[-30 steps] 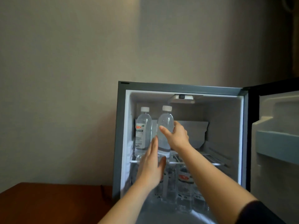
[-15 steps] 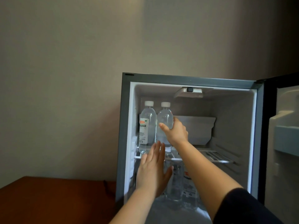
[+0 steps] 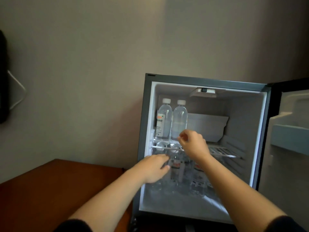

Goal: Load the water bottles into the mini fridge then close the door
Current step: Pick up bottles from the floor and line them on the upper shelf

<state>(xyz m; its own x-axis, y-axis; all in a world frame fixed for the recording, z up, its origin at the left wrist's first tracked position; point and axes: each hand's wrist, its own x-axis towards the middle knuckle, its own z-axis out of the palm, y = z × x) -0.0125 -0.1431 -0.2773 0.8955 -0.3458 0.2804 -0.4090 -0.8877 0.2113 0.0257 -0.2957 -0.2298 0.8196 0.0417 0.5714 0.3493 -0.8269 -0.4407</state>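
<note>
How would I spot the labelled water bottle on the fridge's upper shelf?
Find the open mini fridge, then its upper wire shelf. The left bottle there, upright and white-capped like its neighbour, alone shows a printed label.

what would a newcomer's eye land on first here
The lit inside of the open mini fridge, right of centre against a dim wall, stands out first. Two upright water bottles with white caps stand side by side at the left of its wire shelf. Both hands reach in front of it: the right hand by the bottles' bases, the left hand further down, before the blurred lower bottles.
</note>
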